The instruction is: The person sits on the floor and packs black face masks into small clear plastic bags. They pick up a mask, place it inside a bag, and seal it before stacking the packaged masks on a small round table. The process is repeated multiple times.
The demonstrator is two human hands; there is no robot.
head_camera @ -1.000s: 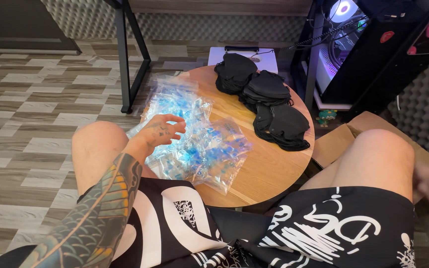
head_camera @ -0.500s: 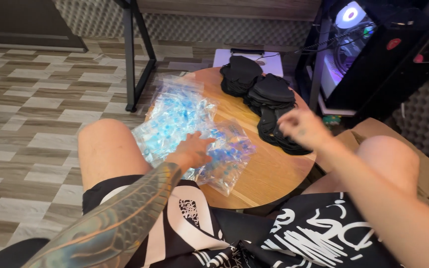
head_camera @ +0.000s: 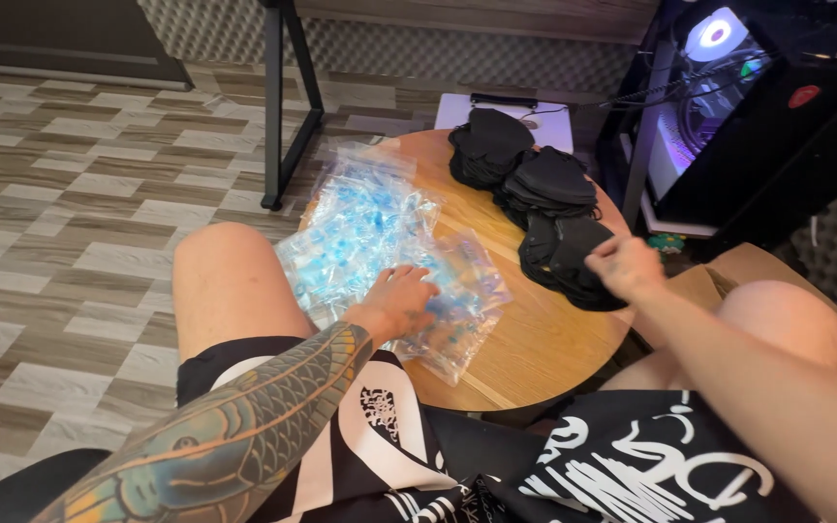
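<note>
Since the earlier frame, the right hand [head_camera: 624, 266] has come down onto the nearest stack of black face masks [head_camera: 566, 254], fingers pinched on its edge. Left hand [head_camera: 401, 300] remains flat on the clear plastic bags [head_camera: 370, 237], fingers spread and relaxed, gripping nothing. Bags and masks lie on the round wooden table [head_camera: 535, 349], bags left, masks right, near the lit computer case [head_camera: 719, 107].
</note>
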